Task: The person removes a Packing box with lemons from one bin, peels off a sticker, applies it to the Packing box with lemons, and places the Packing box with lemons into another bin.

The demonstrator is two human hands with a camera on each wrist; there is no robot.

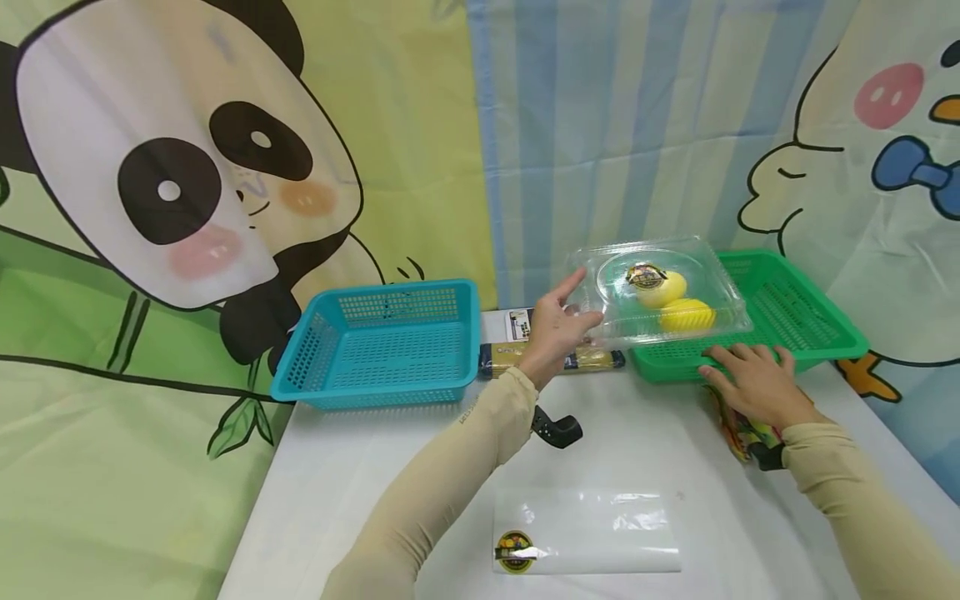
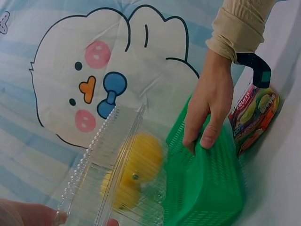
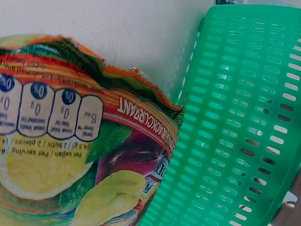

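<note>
My left hand (image 1: 557,332) pinches the left edge of a clear plastic clamshell box (image 1: 611,304), holding it raised over the left part of the green basket (image 1: 813,312). Inside the box lie two yellow pieces (image 1: 687,316), one smooth and one ridged; a round label sits on the lid. My right hand (image 1: 757,385) grips the basket's near rim, its thumb (image 2: 212,135) outside and fingers reaching over the edge. Below that hand, a colourful candy bag (image 3: 94,155) printed with fruit lies against the basket's outer wall.
A blue basket (image 1: 390,350) stands at the back left. Between the baskets lie a yellow spaghetti packet (image 1: 498,357) and a small printed packet (image 1: 517,325). Near the front is a glossy white sheet (image 1: 600,533) with a round label. A patterned curtain (image 1: 420,150) hangs behind the table.
</note>
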